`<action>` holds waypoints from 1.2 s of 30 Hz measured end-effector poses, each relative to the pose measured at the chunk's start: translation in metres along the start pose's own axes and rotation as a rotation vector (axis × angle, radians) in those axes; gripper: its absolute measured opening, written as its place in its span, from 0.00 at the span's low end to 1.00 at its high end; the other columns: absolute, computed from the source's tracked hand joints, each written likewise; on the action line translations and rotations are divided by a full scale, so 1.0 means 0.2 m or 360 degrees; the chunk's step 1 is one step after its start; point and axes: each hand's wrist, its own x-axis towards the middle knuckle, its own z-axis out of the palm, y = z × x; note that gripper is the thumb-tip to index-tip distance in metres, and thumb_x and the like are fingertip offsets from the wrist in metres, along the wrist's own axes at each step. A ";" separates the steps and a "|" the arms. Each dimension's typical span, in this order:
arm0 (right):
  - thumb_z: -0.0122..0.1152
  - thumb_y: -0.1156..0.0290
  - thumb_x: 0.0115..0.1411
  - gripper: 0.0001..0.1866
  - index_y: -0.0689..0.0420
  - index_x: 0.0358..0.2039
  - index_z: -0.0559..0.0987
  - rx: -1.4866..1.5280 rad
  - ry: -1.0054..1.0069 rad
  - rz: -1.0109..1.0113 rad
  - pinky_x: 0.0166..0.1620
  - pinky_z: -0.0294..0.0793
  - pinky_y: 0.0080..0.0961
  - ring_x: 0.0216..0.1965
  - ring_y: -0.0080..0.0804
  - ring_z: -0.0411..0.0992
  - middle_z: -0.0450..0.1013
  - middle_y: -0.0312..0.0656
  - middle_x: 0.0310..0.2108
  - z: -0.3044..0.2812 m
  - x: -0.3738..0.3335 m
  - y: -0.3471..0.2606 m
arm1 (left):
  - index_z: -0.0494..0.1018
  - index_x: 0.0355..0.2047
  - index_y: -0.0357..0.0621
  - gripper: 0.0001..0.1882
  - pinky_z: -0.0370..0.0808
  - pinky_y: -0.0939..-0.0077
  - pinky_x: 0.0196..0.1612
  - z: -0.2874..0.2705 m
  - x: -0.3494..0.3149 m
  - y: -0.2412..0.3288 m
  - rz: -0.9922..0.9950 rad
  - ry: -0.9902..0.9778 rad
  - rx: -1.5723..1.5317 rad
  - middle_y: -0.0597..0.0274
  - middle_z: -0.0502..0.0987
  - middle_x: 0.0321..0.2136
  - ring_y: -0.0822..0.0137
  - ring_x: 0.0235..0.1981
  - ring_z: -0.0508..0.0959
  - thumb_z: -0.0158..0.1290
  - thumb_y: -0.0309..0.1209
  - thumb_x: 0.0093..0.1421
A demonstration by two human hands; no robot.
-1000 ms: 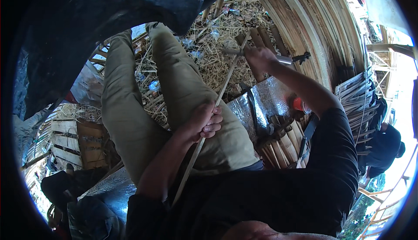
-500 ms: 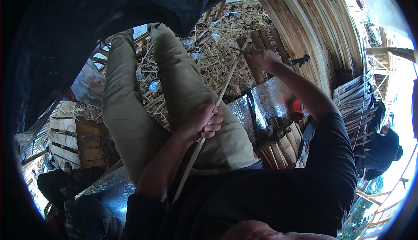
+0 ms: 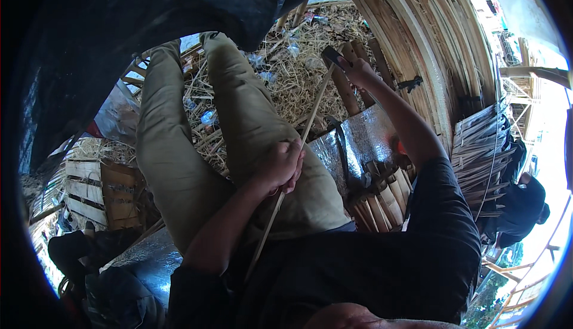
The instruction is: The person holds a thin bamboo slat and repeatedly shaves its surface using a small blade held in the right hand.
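A long, thin bamboo strip (image 3: 311, 114) runs aslant from beside my body, over my thigh and out toward the far litter. My left hand (image 3: 282, 166) is closed around it above the khaki trouser leg. At the strip's far end my right hand (image 3: 356, 70), arm stretched out, grips a knife. The dark, broad knife blade (image 3: 332, 55) lies against or just over the strip's tip; whether it touches I cannot tell. Most of the knife's handle is hidden by the fingers.
Stacked long bamboo slats (image 3: 427, 36) rise at the far right. Shorter split bamboo pieces (image 3: 387, 201) stand beside a shiny foil sheet (image 3: 373, 135). Shavings and litter (image 3: 292, 87) cover the ground. A wooden crate (image 3: 86, 192) is at left; another person (image 3: 525, 209) sits at far right.
The knife has turned from edge-on, so its broad face now shows near the strip's tip. My right hand has shifted slightly up and left; my left hand still holds the strip.
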 end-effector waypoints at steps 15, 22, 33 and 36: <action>0.48 0.35 0.63 0.36 0.63 0.32 0.76 0.0263 -0.0027 0.0117 0.14 0.65 0.25 0.09 0.26 0.63 0.64 0.35 0.10 0.05 -0.12 0.04 | 0.57 0.27 0.47 0.21 0.59 0.79 0.05 -0.02 -0.05 0.00 -0.0070 -0.0102 -0.0019 0.70 0.56 0.08 0.77 0.05 0.57 0.33 0.48 0.72; 0.49 0.34 0.62 0.35 0.60 0.25 0.73 0.0271 -0.0311 0.0152 0.14 0.64 0.24 0.11 0.24 0.64 0.63 0.34 0.11 0.04 -0.12 0.01 | 0.57 0.27 0.48 0.22 0.58 0.79 0.04 -0.03 -0.05 0.01 -0.0101 -0.0148 -0.0044 0.71 0.56 0.09 0.79 0.05 0.58 0.33 0.49 0.72; 0.47 0.37 0.65 0.35 0.61 0.22 0.72 0.0437 -0.0232 0.0221 0.13 0.61 0.24 0.08 0.23 0.61 0.60 0.33 0.08 0.05 -0.16 0.01 | 0.57 0.27 0.48 0.22 0.58 0.80 0.04 -0.03 -0.07 -0.01 -0.0097 -0.0150 -0.0046 0.72 0.56 0.09 0.79 0.05 0.58 0.33 0.49 0.72; 0.45 0.35 0.64 0.38 0.59 0.15 0.70 0.0480 -0.0417 0.0293 0.12 0.59 0.28 0.08 0.26 0.59 0.59 0.34 0.09 0.12 -0.20 0.02 | 0.58 0.27 0.48 0.21 0.58 0.81 0.04 -0.02 -0.07 -0.01 -0.0106 -0.0153 -0.0087 0.72 0.56 0.09 0.79 0.05 0.57 0.33 0.49 0.72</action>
